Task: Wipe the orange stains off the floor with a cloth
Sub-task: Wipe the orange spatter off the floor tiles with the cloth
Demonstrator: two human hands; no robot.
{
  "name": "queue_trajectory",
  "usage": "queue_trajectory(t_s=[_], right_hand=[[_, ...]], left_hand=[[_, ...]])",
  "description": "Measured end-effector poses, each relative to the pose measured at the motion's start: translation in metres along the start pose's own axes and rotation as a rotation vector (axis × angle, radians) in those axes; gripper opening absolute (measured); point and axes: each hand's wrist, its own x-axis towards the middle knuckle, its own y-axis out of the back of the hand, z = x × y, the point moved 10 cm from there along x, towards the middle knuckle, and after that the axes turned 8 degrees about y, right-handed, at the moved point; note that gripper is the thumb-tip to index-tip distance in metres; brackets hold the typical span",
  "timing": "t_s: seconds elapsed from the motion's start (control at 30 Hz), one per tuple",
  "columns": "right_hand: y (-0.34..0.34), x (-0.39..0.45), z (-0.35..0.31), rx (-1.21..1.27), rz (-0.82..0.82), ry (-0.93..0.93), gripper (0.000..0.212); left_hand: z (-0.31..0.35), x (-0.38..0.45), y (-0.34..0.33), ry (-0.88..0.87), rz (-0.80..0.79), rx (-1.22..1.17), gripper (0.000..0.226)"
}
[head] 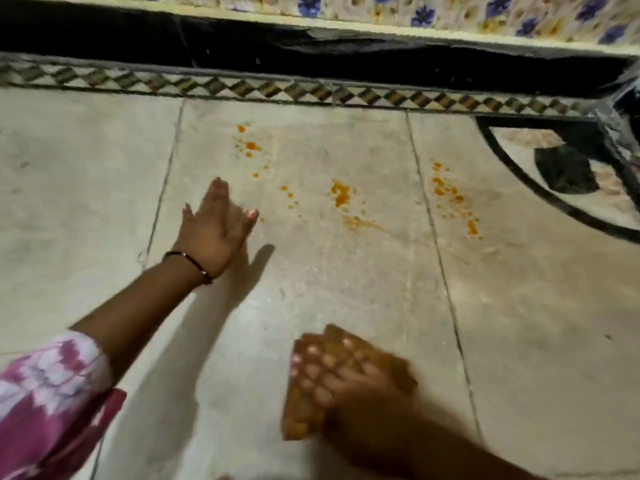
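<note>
- Floor (329,289): three orange stain clusters (341,197) well ahead of both hands, all unwiped.
- Right hand (346,379): blurred, fingers spread flat on the orange-brown cloth (301,410); a hard pass risks smearing.
- Left hand (214,226): fingers splayed, empty, just beside droplets; could pick up stain.

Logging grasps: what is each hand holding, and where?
Right hand presses flat on top of the orange cloth; blur hides any grip. Left hand holds nothing.

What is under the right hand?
A folded orange-brown cloth lies under the right hand, pressed to the floor. The floor beneath the cloth is covered, so any stain there is hidden.
</note>
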Motion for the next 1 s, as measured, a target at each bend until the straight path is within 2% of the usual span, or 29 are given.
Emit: queue_trajectory(t_s=[0.1, 0.2, 0.33, 0.47, 0.57, 0.67, 0.73, 0.8, 0.87, 1.0], right_hand=[[-0.002, 0.085, 0.015, -0.046, 0.033, -0.118, 0.062], [0.008, 0.121, 0.082, -0.090, -0.024, -0.271, 0.070], [0.024, 0.068, 0.143, -0.123, -0.026, -0.491, 0.073], [0.011, 0.012, 0.112, -0.121, 0.044, -0.672, 0.071], [-0.002, 0.022, 0.057, -0.108, 0.075, -0.587, 0.068], [-0.013, 0.086, 0.017, -0.074, 0.055, -0.287, 0.062], [-0.007, 0.139, 0.021, -0.092, 0.061, -0.183, 0.059], [0.007, 0.181, 0.051, -0.162, 0.059, -0.188, 0.062], [0.020, 0.189, 0.097, -0.140, 0.071, -0.279, 0.063], [0.036, 0.117, 0.149, -0.119, 0.155, -0.535, 0.065]], left_hand=[[-0.003, 0.006, -0.015, -0.046, 0.044, -0.011, 0.097], [-0.021, 0.021, -0.011, 0.018, 0.109, -0.102, 0.099], [-0.044, 0.021, -0.007, 0.030, 0.153, -0.091, 0.092], [-0.055, 0.004, -0.009, 0.041, 0.168, -0.207, 0.085], [-0.044, -0.012, -0.009, -0.066, 0.156, -0.276, 0.081], [-0.046, -0.024, -0.010, -0.130, 0.134, -0.330, 0.087], [-0.053, -0.031, -0.007, -0.120, 0.175, -0.354, 0.089], [-0.062, -0.035, -0.008, -0.069, 0.192, -0.371, 0.090], [-0.067, -0.037, -0.011, -0.041, 0.177, -0.332, 0.092], [-0.062, -0.043, -0.018, -0.062, 0.144, -0.196, 0.088]])
